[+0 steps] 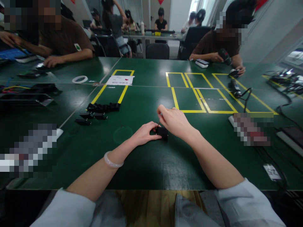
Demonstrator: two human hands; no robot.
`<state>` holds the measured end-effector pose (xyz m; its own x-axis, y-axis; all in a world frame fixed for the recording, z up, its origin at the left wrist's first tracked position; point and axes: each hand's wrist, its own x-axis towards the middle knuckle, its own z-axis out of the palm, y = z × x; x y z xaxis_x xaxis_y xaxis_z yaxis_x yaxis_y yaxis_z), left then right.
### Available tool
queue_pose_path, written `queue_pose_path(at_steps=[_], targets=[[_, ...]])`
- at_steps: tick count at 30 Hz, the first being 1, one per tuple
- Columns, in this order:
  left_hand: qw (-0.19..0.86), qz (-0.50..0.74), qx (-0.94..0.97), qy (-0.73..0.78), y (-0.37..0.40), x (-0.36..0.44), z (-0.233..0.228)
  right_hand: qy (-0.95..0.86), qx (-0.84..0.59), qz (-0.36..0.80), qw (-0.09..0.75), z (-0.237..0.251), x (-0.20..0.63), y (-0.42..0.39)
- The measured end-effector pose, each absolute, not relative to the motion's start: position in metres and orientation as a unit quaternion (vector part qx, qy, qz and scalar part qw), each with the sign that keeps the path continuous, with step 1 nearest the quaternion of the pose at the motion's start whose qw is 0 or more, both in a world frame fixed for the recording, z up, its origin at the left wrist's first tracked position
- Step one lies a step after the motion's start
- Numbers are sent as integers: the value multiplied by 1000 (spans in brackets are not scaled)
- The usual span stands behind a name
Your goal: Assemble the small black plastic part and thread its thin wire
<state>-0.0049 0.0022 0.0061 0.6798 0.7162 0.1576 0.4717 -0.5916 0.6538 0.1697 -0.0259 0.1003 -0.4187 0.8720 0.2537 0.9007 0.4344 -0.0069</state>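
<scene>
My left hand (147, 133) rests on the green table, its thumb and fingers gripping a small black block (162, 133) from the left side. Above the block, my right hand (174, 120) is closed in a pinch. A thin dark rod (158, 125) runs down from its fingertips to the block's top left. Whether the rod is a tool or a cable I cannot tell. Several similar small black blocks (100, 116) lie further left, beside a bunched dark pile of black parts (104, 107).
Yellow tape outlines (189, 111) mark the green table (142, 170). A paper sheet (120, 80) and a tape roll (80, 79) lie at the back left. A power driver (234, 88) with a cable lies right. Co-workers sit across the table, one holding a dark tool (224, 56).
</scene>
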Motion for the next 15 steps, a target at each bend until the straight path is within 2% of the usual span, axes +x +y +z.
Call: queue_pose_path(at_steps=[15], targets=[[298,208,867,341,2,-5,6,-841,-528,-63,100,101,170,-25]])
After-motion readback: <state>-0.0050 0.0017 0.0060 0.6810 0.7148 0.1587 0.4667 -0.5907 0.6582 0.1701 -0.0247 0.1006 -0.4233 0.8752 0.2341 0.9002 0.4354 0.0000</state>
